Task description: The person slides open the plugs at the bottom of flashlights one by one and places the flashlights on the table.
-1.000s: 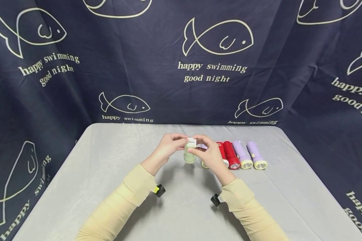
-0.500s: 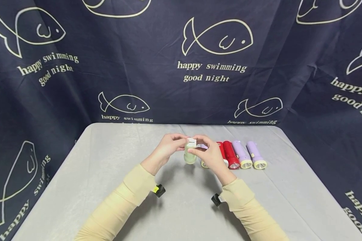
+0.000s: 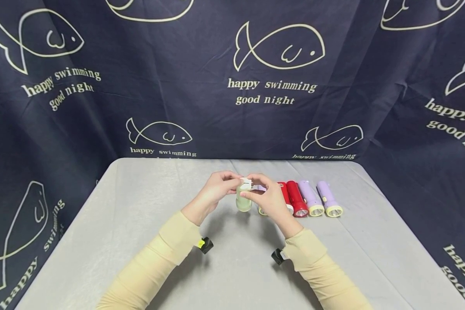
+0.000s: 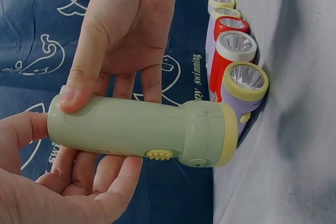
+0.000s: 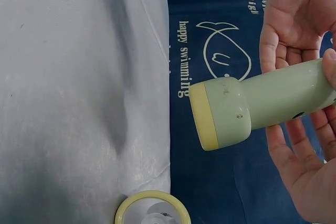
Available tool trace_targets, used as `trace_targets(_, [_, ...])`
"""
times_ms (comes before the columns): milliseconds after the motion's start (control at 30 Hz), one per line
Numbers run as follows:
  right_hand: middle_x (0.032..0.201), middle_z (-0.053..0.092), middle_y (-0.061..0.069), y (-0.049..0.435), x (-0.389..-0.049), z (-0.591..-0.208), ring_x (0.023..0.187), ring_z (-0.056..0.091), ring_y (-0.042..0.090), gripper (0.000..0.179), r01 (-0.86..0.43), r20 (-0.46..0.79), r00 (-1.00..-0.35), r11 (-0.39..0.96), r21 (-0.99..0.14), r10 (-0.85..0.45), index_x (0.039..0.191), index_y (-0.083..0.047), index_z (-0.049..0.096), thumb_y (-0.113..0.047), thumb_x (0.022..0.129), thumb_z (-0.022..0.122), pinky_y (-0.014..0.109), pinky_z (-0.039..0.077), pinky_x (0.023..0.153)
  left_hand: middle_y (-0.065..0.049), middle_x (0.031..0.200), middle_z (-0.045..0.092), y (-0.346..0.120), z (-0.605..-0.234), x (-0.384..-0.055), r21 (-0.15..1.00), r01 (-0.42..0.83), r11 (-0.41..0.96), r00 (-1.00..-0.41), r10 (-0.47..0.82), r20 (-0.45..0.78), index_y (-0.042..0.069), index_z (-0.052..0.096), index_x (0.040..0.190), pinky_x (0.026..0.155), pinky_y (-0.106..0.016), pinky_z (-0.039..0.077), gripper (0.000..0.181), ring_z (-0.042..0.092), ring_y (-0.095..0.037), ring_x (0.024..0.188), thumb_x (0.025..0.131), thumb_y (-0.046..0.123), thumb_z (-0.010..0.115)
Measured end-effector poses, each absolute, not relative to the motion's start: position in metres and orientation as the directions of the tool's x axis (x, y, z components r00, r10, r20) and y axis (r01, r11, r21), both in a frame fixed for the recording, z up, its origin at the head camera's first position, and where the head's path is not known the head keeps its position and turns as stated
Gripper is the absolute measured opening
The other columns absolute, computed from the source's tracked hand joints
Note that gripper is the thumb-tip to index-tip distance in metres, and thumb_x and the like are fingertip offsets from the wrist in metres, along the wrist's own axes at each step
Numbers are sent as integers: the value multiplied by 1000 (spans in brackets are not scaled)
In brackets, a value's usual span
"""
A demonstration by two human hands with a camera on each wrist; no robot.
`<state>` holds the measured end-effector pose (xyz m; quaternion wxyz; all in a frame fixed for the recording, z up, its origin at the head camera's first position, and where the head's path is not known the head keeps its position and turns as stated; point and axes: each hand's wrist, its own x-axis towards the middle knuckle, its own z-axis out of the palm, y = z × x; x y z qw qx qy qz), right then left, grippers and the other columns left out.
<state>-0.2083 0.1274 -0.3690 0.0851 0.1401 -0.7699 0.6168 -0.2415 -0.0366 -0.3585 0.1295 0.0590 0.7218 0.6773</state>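
A pale green flashlight (image 3: 243,203) with a yellow rim hangs upright, lens down, between both hands over the table. At its tail end, the left hand (image 3: 214,191) pinches it near a white end piece (image 3: 246,182) with a dark slot. My right hand (image 3: 270,199) grips the body from the right, thumb across its near side. In the left wrist view the flashlight (image 4: 126,124) shows a ridged yellow switch (image 4: 159,155), and the right thumb presses near its tail. The right wrist view has the flashlight's head (image 5: 223,113) apart from the grey tabletop.
Several flashlights lie in a row behind and right of the hands: a purple one (image 4: 244,90) partly hidden by the right hand, a red one with white rim (image 4: 235,50), a red one (image 3: 296,199) and two purple ones, including the rightmost (image 3: 328,199). A dark fish-print curtain (image 3: 201,77) hangs behind.
The white end piece has tilted slightly between the fingertips, and the flashlight has shifted down a little. Both hands otherwise keep their places; the row of flashlights is unmoved.
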Motion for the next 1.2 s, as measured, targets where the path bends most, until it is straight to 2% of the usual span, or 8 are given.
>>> trace_targets(100, [103, 65, 22, 127, -209, -369, 88, 62, 13, 41, -317, 298, -947, 203, -927, -116, 109, 5, 62, 2, 72, 79, 22, 55, 80, -7, 101, 68, -36, -359, -241, 993, -90, 83, -961, 256, -108, 2, 68, 95, 81, -30, 55, 15, 63, -14, 90, 83, 10, 62])
trace_targets(267, [105, 65, 22, 127, -210, -369, 91, 62, 18, 42, -312, 292, -949, 205, -928, -122, 110, 5, 62, 2, 72, 79, 23, 55, 80, -6, 99, 68, -36, -360, -242, 992, -83, 95, -962, 252, -105, 3, 68, 93, 81, -32, 54, 14, 63, -14, 89, 83, 11, 63])
trace_targets(500, [108, 64, 22, 125, -210, -369, 96, 61, 28, 42, -316, 293, -946, 203, -927, -135, 111, 6, 62, 3, 72, 78, 36, 54, 85, -4, 94, 66, -37, -361, -242, 991, -80, 109, -961, 257, -106, 3, 67, 93, 81, -31, 53, 13, 62, -14, 89, 83, 12, 64])
trace_targets(600, [107, 64, 22, 124, -210, -370, 96, 60, 31, 42, -318, 295, -945, 202, -926, -140, 110, 6, 62, 3, 71, 78, 35, 54, 85, -3, 92, 65, -37, -361, -242, 990, -76, 117, -961, 255, -104, 4, 66, 93, 81, -30, 53, 14, 61, -14, 88, 83, 13, 64])
trace_targets(833, [107, 64, 21, 121, -211, -369, 88, 61, 7, 43, -321, 296, -944, 206, -924, -143, 110, 5, 63, 2, 71, 79, 24, 54, 82, -1, 87, 61, -38, -359, -240, 989, -66, 135, -965, 245, -98, 5, 64, 92, 82, -30, 50, 13, 58, -15, 87, 83, 14, 67])
trace_targets(933, [107, 64, 20, 121, -211, -370, 86, 61, 2, 43, -330, 305, -941, 198, -923, -146, 110, 6, 63, 3, 71, 79, 24, 54, 82, -1, 86, 61, -38, -359, -240, 988, -63, 139, -966, 240, -96, 5, 64, 91, 82, -30, 49, 13, 57, -15, 87, 83, 15, 68])
trace_targets(1033, [107, 64, 20, 122, -214, -375, 90, 63, 11, 42, -356, 331, -931, 198, -913, -152, 110, 6, 63, 4, 70, 79, 25, 55, 82, -1, 86, 61, -38, -359, -240, 989, -61, 136, -966, 240, -93, 5, 64, 91, 82, -30, 49, 13, 57, -15, 87, 83, 15, 68])
trace_targets(1200, [106, 65, 14, 127, -226, -393, 95, 62, 28, 43, -372, 345, -926, 204, -906, -154, 109, -1, 66, -2, 69, 82, 25, 55, 81, -1, 86, 62, -36, -361, -239, 990, -57, 131, -969, 231, -87, 6, 64, 90, 81, -29, 49, 13, 57, -14, 85, 82, 15, 68])
